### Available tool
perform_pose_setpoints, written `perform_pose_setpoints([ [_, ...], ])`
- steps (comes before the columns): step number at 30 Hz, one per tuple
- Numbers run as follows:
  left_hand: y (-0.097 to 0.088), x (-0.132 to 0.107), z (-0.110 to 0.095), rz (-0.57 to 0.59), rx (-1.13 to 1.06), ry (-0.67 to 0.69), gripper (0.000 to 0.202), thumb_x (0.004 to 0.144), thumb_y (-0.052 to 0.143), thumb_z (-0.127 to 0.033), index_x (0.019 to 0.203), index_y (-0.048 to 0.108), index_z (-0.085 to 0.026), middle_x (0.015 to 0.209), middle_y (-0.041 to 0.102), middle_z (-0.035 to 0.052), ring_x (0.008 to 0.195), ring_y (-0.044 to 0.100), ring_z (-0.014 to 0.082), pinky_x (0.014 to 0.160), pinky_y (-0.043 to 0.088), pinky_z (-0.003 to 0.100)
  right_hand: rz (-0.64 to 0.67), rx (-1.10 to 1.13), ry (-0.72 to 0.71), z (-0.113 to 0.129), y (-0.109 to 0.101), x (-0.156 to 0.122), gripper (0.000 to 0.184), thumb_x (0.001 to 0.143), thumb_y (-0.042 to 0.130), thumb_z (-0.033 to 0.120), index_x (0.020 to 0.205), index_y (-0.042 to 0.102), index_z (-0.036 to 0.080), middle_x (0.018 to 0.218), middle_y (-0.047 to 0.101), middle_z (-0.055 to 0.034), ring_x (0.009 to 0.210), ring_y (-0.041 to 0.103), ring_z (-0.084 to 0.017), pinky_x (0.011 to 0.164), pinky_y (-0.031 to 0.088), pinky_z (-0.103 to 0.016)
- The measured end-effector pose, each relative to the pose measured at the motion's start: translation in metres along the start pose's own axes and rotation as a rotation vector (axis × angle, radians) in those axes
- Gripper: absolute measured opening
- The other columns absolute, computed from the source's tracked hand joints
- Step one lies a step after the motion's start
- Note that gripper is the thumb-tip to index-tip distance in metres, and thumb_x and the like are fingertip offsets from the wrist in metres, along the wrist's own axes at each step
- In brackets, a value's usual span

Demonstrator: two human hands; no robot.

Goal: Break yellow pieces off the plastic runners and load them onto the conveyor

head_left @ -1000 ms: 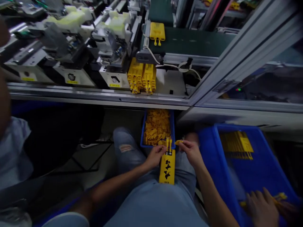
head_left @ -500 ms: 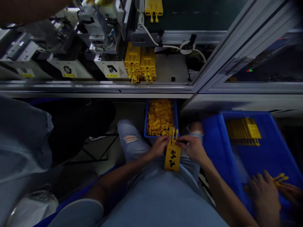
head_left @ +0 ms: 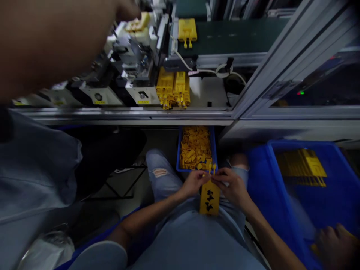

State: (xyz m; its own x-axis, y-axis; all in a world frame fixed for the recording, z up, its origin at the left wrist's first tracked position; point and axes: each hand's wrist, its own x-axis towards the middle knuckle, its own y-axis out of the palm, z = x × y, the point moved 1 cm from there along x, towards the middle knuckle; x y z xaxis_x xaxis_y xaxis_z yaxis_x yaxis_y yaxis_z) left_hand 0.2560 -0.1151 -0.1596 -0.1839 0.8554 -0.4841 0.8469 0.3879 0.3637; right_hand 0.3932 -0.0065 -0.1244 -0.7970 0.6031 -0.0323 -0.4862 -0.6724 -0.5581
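Observation:
A flat yellow plastic part [head_left: 209, 198] with black markings and two thin prongs at its top end stands upright above my lap. My left hand [head_left: 193, 183] grips it from one side near the prongs. My right hand [head_left: 229, 185] pinches the top end from the other side, and its fingers hide part of the prongs. Just beyond my hands is a small blue bin [head_left: 179, 150] heaped with small yellow pieces. The part's lower end rests near my jeans, with a rip over my left knee [head_left: 161, 172].
A large blue crate [head_left: 270, 172] at my right holds yellow parts, with another person's hand [head_left: 334, 245] in it. A person's arm [head_left: 70, 41] crosses above at the left, over an automated machine with stacked yellow parts [head_left: 172, 90] behind a metal-framed window [head_left: 281, 90].
My hands have closed in together on the top of the yellow part. The view has shifted slightly, and another person's arm has swung in across the upper left.

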Motion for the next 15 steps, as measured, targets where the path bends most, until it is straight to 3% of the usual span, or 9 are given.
perform_pose_setpoints([
  [3,-0.008,-0.008,-0.013,0.027,-0.003,-0.038,0.047,0.064,0.073,-0.055,0.079,0.065,-0.011,0.067,0.058,-0.0010,0.061,0.049,0.0097,0.063,0.037,0.023,-0.016,0.139,0.172,-0.004,0.007,-0.008,0.033,0.080,0.068,0.045,0.097,0.071,0.018,0.079,0.059,-0.0045,0.067,0.052,-0.016,0.060,0.042,-0.027],
  [7,-0.018,-0.025,-0.035,0.158,0.169,-0.074,0.036,0.066,0.074,-0.044,0.082,0.065,-0.012,0.065,0.055,-0.0022,0.058,0.046,0.0084,0.058,0.034,0.022,0.298,0.466,0.364,-0.008,0.023,-0.011,0.040,0.079,0.065,0.053,0.070,0.054,0.017,0.060,0.044,0.0029,0.054,0.037,-0.010,0.050,0.028,-0.023],
  [10,-0.019,-0.034,-0.046,0.231,0.270,-0.008,0.023,0.071,0.070,-0.031,0.085,0.066,-0.013,0.074,0.059,-0.0008,0.065,0.050,0.0100,0.063,0.038,0.022,0.400,0.617,0.325,-0.002,0.031,-0.008,0.044,0.078,0.065,0.053,0.063,0.042,0.018,0.060,0.038,0.0045,0.056,0.031,-0.009,0.052,0.025,-0.022],
  [15,-0.013,-0.044,-0.049,0.237,0.279,0.067,0.013,0.070,0.064,-0.018,0.082,0.067,-0.013,0.077,0.062,-0.0002,0.076,0.055,0.0137,0.074,0.043,0.025,0.372,0.607,0.247,0.011,0.043,-0.006,0.049,0.076,0.063,0.058,0.061,0.040,0.018,0.061,0.037,0.0036,0.059,0.031,-0.010,0.054,0.026,-0.022],
])
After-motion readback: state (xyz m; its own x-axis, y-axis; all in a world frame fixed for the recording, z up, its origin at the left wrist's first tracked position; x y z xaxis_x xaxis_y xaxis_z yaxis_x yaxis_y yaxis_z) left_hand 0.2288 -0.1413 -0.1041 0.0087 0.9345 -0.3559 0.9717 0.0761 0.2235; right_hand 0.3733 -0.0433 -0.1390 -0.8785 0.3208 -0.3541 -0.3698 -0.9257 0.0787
